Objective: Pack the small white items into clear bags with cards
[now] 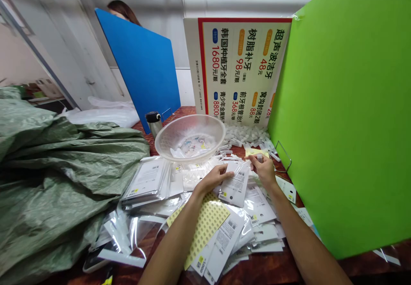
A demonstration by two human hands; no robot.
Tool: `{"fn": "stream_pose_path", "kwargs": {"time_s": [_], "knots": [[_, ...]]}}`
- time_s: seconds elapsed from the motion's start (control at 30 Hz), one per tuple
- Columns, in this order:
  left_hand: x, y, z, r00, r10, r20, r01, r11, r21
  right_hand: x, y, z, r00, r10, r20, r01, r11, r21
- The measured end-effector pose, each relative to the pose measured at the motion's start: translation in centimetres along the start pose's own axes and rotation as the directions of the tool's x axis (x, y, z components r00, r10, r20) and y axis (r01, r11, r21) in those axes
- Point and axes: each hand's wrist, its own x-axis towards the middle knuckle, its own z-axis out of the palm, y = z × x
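Note:
My left hand (212, 179) grips a white printed card in a clear plastic bag (236, 186), thumb on top and fingers at its left edge. My right hand (263, 168) pinches at the far right end of the same bag, where a clear flap seems to show; the fingertips partly hide it. Below the hands lies a loose heap of similar bagged cards (224, 238). Under my left forearm is a yellow sheet of small round stickers (208, 218). A neater stack of bagged cards (146, 178) stands left of my left hand.
Beyond the hands sits a translucent plastic basin (160, 146) with printed pieces inside. Small white strips (247, 135) pile up behind. Upright green (346, 118) and blue (144, 62) boards flank the table, with a steel bottle (154, 124) and green tarp (64, 182) at left. A person's head shows behind.

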Motion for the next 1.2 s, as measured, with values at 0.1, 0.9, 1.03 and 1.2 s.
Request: {"fn": "stream_pose_path", "kwargs": {"time_s": [0.1, 0.9, 1.03, 1.2], "knots": [[-0.1, 0.3, 0.2, 1.0, 0.005, -0.012, -0.006, 1.0, -0.011, 0.0, -0.4, -0.1, 1.0, 0.009, -0.007, -0.009, 0.999, 0.041], [0.0, 0.3, 0.2, 1.0, 0.006, -0.018, -0.006, 1.0, 0.013, -0.3, -0.3, 0.3, 0.969, -0.234, 0.078, 0.246, 0.918, -0.311], [-0.1, 0.5, 0.3, 1.0, 0.011, -0.009, -0.011, 1.0, 0.0, -0.5, -0.6, 0.5, 0.965, -0.239, 0.11, 0.263, 0.902, -0.343], [0.0, 0.2, 0.2, 1.0, 0.009, -0.01, -0.01, 1.0, -0.02, -0.8, -0.9, 0.5, 0.96, -0.235, 0.152, 0.274, 0.896, -0.348]]}}
